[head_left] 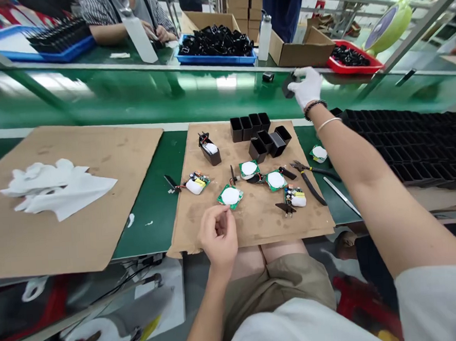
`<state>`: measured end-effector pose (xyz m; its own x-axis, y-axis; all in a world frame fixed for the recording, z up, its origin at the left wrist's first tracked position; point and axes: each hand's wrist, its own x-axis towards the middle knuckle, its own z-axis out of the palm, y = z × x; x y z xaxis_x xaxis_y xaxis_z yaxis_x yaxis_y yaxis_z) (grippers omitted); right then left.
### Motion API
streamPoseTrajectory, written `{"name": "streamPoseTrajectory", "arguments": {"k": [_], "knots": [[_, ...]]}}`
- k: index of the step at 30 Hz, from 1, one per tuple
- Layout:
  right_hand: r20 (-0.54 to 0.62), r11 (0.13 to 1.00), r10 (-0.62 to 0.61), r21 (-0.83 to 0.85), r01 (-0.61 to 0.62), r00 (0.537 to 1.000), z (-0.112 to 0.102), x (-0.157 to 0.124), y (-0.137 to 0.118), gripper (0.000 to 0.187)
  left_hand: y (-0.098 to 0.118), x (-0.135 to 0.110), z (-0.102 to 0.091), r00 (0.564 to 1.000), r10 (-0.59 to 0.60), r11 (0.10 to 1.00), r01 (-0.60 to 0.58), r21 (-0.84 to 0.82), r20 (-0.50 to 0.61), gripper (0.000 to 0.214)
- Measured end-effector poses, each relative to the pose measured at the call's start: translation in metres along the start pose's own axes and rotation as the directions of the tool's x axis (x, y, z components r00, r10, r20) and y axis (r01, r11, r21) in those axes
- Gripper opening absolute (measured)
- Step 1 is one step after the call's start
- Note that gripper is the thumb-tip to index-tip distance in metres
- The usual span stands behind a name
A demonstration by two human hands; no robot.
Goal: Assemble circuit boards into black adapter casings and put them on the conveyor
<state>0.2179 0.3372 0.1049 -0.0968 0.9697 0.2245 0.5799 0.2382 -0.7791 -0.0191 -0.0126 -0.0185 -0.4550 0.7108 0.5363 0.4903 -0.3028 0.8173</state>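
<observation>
Green glossy belt [131, 99] is running across the bench front, reflecting overhead light. Beyond it, a co-worker in a striped sleeve [162, 15] is sitting by a blue plastic tray [217, 61] heaped with tangled black parts; a lime-green round fan [389, 24] is standing at far right.

Right hand [307, 87], in a white fabric glove, is grasping a matte black rectangular plastic box [288, 86] over the belt; a small black block [267, 77] is lying just left of it. Left hand [218, 233], bare, is curling, thumb and index tips meeting at the near edge of a square green circuit board with a white disc [230, 196]; cannot tell whether it's pinching the board.

That board is lying on a stained brown cardboard sheet [262, 232]. Two similar disc-topped boards, two component-side-up boards with yellow and white parts, and open-topped black boxes [267, 145] are sharing the sheet; print on the boards is too small to read. One black box [210, 151] is holding a white-and-black insert. Black-handled metal pliers [308, 178] are straddling the right edge. Crumpled white gloves [64, 185] are lying on another cardboard sheet [82, 249], left.
</observation>
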Motion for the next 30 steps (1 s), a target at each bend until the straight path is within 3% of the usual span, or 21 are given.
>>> {"name": "streamPoseTrajectory", "arguments": {"k": [4, 7, 9, 12, 14, 15, 17, 18, 19, 23, 26, 28, 30], "knots": [[-0.177, 0.958, 0.108, -0.245, -0.150, 0.978, 0.034, 0.009, 0.024, 0.044, -0.002, -0.001, 0.001, 0.996, 0.084, 0.994, -0.083, 0.067, -0.006, 0.012], [-0.171, 0.920, 0.150, -0.335, -0.201, 0.974, 0.043, 0.010, 0.036, 0.041, -0.003, -0.001, 0.002, 0.994, 0.107, 0.988, -0.107, 0.110, -0.001, 0.013], [-0.117, 0.909, 0.154, -0.373, -0.187, 0.981, 0.035, 0.014, 0.035, 0.041, -0.002, 0.000, 0.002, 0.993, 0.118, 0.985, -0.117, 0.130, -0.004, 0.013], [-0.012, 0.915, 0.112, -0.388, -0.108, 0.994, 0.007, 0.012, 0.024, 0.056, -0.002, 0.001, 0.002, 0.991, 0.135, 0.982, -0.135, 0.133, 0.004, 0.013], [0.138, 0.936, 0.072, -0.352, -0.019, 0.988, -0.012, -0.003, 0.014, 0.070, -0.001, 0.001, 0.001, 0.991, 0.135, 0.983, -0.136, 0.120, 0.017, 0.013], [0.254, 0.949, 0.054, -0.313, 0.029, 0.966, -0.020, -0.016, 0.010, 0.075, -0.002, 0.000, 0.001, 0.991, 0.133, 0.984, -0.135, 0.113, 0.022, 0.013], [0.505, 0.973, 0.007, -0.202, 0.110, 0.863, -0.026, -0.046, 0.004, 0.080, -0.002, 0.000, 0.001, 0.991, 0.129, 0.986, -0.132, 0.105, 0.036, 0.012], [0.575, 0.978, -0.021, -0.158, 0.137, 0.818, -0.026, -0.062, 0.002, 0.079, -0.002, 0.000, 0.000, 0.991, 0.126, 0.986, -0.130, 0.103, 0.047, 0.012], [0.598, 0.978, -0.046, -0.138, 0.159, 0.800, -0.023, -0.077, 0.001, 0.074, -0.003, 0.000, 0.000, 0.990, 0.125, 0.986, -0.131, 0.102, 0.060, 0.012], [0.450, 0.966, -0.003, -0.230, 0.119, 0.893, -0.011, -0.112, 0.004, 0.051, -0.005, 0.002, -0.003, 0.984, 0.101, 0.992, -0.111, 0.065, 0.148, 0.010], [0.324, 0.962, 0.027, -0.266, 0.064, 0.946, -0.020, -0.123, -0.001, 0.056, -0.004, 0.001, -0.005, 0.980, 0.064, 0.997, -0.069, 0.018, 0.188, 0.009], [0.278, 0.967, -0.072, -0.214, 0.135, 0.958, -0.033, -0.138, -0.017, 0.055, 0.003, -0.001, -0.008, 0.983, 0.056, 0.998, -0.049, -0.045, 0.173, 0.005], [0.313, 0.961, -0.222, -0.092, 0.262, 0.923, -0.042, -0.165, -0.043, 0.046, 0.016, -0.002, -0.012, 0.980, 0.065, 0.987, -0.036, -0.155, 0.190, 0.016]]}}
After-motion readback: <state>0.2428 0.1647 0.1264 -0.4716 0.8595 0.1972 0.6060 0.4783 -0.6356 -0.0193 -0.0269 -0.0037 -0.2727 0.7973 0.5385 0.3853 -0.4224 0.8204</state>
